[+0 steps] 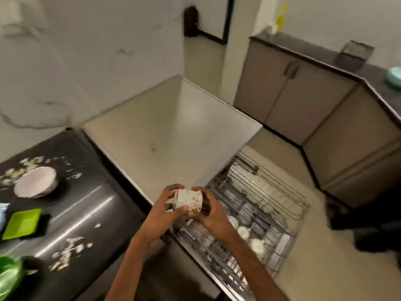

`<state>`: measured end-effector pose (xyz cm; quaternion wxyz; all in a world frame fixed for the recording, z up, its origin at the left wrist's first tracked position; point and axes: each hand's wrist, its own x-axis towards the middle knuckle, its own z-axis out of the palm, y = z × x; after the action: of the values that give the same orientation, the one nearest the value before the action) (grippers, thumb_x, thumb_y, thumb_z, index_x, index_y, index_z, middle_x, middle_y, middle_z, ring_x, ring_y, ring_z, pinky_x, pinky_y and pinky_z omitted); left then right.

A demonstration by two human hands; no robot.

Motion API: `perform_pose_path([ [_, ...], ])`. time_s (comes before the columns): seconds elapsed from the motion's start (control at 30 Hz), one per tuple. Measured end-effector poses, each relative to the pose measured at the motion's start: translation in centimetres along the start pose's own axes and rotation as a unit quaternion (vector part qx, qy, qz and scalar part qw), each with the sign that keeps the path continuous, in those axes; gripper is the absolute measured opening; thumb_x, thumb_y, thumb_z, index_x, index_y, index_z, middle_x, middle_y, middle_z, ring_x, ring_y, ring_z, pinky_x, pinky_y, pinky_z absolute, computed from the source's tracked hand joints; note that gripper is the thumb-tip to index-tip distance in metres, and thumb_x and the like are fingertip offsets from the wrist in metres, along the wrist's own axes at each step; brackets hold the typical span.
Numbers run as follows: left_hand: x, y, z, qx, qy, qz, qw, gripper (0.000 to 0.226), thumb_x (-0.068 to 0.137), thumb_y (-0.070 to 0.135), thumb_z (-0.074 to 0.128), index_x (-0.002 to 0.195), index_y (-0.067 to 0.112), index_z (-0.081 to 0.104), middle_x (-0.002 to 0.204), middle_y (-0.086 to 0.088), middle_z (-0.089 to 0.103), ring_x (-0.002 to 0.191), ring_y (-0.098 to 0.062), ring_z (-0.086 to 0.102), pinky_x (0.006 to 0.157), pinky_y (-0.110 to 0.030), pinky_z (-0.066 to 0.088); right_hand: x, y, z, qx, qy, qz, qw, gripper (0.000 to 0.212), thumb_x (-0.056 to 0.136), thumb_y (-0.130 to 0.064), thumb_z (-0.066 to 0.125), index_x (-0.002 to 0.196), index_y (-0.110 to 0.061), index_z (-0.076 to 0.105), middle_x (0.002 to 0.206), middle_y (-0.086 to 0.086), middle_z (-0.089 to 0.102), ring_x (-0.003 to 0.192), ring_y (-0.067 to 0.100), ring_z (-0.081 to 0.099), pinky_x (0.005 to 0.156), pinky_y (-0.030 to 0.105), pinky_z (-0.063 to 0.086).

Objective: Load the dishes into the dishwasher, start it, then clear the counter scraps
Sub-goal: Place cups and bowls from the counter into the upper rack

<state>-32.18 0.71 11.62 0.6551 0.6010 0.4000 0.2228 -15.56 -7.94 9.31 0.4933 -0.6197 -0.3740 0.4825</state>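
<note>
Both hands meet low in the centre of the view around a white patterned cup (188, 200); the cup lies on its side, its long axis running roughly from nine o'clock to three o'clock, its base toward nine and its mouth toward three, where the rim shows a speckled gold band; the left hand (167, 213) grips it from the base end, thumb under the lower wall and fingers over the top; the right hand (209, 211) curls round the mouth end, fingers wrapped over the rim; the cup is held in the air above the near corner of the pulled-out wire rack (249, 213), clear of it; that rack extends toward four o'clock from the hands and already carries several white cups (244, 232) among its wires; at nine o'clock from the hands the dark counter (91, 203) holds a stack of white plates (35, 184), with pale scraps (69, 253) scattered around them and nearer the camera at seven o'clock; a green square dish (22, 223) sits at the counter's left edge; the view is blurred, so the cup's handle cannot be made out.
</note>
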Motion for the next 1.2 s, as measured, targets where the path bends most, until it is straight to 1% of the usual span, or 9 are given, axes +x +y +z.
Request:
perform_pose_path([
  [0.1, 1.5, -1.8, 4.9, 0.05, -0.016, -0.027, 0.998, 0.055, 0.08, 0.004, 0.079, 0.124, 0.027, 0.056, 0.113, 0.006, 0.067, 0.105, -0.022, 0.067, 0.078, -0.029, 0.058, -0.8, 4.1, -4.8, 0.008, -0.001, 0.032, 0.999, 0.064, 0.08, -0.004, 0.078, 0.136, -0.017, 0.05, 0.128, 0.008, 0.064, 0.12, 0.028, 0.06, 0.101, 0.044, 0.051],
  [0.2, 2.5, -4.5, 9.1, 0.102, -0.02, -0.045, 0.994, 0.06, 0.072, 0.028, 0.084, 0.125, 0.032, 0.058, 0.121, 0.004, 0.065, 0.109, -0.019, 0.066, 0.085, -0.039, 0.059, -1.8, 8.3, -8.2, 0.015, 0.002, 0.078, 0.997, 0.064, 0.083, -0.003, 0.074, 0.14, -0.013, 0.046, 0.133, 0.011, 0.06, 0.122, 0.027, 0.059, 0.102, 0.041, 0.051],
  [0.37, 4.0, -8.6, 14.3, 0.188, 0.05, -0.096, 0.976, 0.05, 0.071, 0.022, 0.088, 0.113, 0.036, 0.065, 0.106, 0.009, 0.072, 0.092, -0.007, 0.07, 0.076, -0.023, 0.058, -2.7, 14.0, -11.4, -0.003, 0.024, 0.129, 0.991, 0.06, 0.092, -0.017, 0.07, 0.145, -0.021, 0.042, 0.141, -0.003, 0.054, 0.123, -0.004, 0.053, 0.105, 0.024, 0.045],
  [0.47, 5.8, -10.5, 16.0, 0.266, 0.089, -0.115, 0.953, 0.048, 0.071, 0.028, 0.087, 0.109, 0.041, 0.061, 0.102, 0.01, 0.069, 0.088, -0.008, 0.068, 0.079, -0.033, 0.057, -3.2, 17.3, -12.2, -0.102, 0.056, 0.159, 0.98, 0.063, 0.096, -0.03, 0.064, 0.151, -0.02, 0.037, 0.151, -0.002, 0.044, 0.137, 0.011, 0.042, 0.115, 0.028, 0.032],
  [0.6, 10.4, -13.5, 17.2, 0.409, 0.062, -0.12, 0.903, 0.057, 0.075, 0.038, 0.081, 0.126, 0.039, 0.056, 0.118, 0.002, 0.058, 0.104, -0.021, 0.06, 0.085, -0.038, 0.051, -2.7, 22.2, -12.4, -0.275, 0.01, 0.174, 0.945, 0.074, 0.093, -0.025, 0.055, 0.157, -0.016, 0.019, 0.161, 0.009, 0.024, 0.147, 0.029, 0.027, 0.121, 0.038, 0.025],
  [0.7, 13.8, -16.4, 17.8, 0.404, 0.026, -0.134, 0.904, 0.058, 0.081, 0.032, 0.077, 0.133, 0.035, 0.053, 0.125, 0.001, 0.054, 0.106, -0.019, 0.057, 0.086, -0.034, 0.047, -1.4, 24.2, -12.1, -0.352, -0.004, 0.202, 0.914, 0.081, 0.095, -0.02, 0.057, 0.159, -0.016, 0.008, 0.165, 0.01, 0.008, 0.151, 0.03, 0.012, 0.123, 0.045, 0.018],
  [0.87, 17.6, -21.5, 17.7, 0.485, -0.011, -0.132, 0.864, 0.067, 0.079, 0.032, 0.08, 0.139, 0.034, 0.049, 0.137, -0.002, 0.049, 0.113, -0.025, 0.057, 0.086, -0.041, 0.052, 1.8, 26.1, -11.0, -0.385, -0.008, 0.223, 0.896, 0.082, 0.094, -0.011, 0.055, 0.158, -0.017, 0.004, 0.166, 0.006, -0.008, 0.153, 0.025, -0.006, 0.124, 0.048, 0.006],
  [1.0, 19.3, -23.9, 17.0, 0.486, -0.033, -0.115, 0.865, 0.068, 0.076, 0.025, 0.083, 0.137, 0.031, 0.053, 0.136, -0.002, 0.051, 0.115, -0.027, 0.057, 0.086, -0.04, 0.053, 3.8, 27.2, -10.5, -0.388, 0.004, 0.233, 0.892, 0.082, 0.093, -0.01, 0.054, 0.159, -0.016, 0.005, 0.166, 0.006, -0.008, 0.153, 0.024, -0.008, 0.124, 0.047, 0.005],
  [1.2, 20.9, -23.3, 16.9, 0.517, -0.072, -0.096, 0.848, 0.064, 0.077, 0.032, 0.081, 0.135, 0.037, 0.055, 0.134, 0.004, 0.052, 0.116, -0.023, 0.056, 0.084, -0.029, 0.038, 5.3, 27.5, -10.3, -0.378, 0.005, 0.255, 0.89, 0.075, 0.099, -0.021, 0.052, 0.159, -0.016, 0.009, 0.166, 0.007, -0.005, 0.153, 0.025, -0.005, 0.123, 0.045, 0.004],
])
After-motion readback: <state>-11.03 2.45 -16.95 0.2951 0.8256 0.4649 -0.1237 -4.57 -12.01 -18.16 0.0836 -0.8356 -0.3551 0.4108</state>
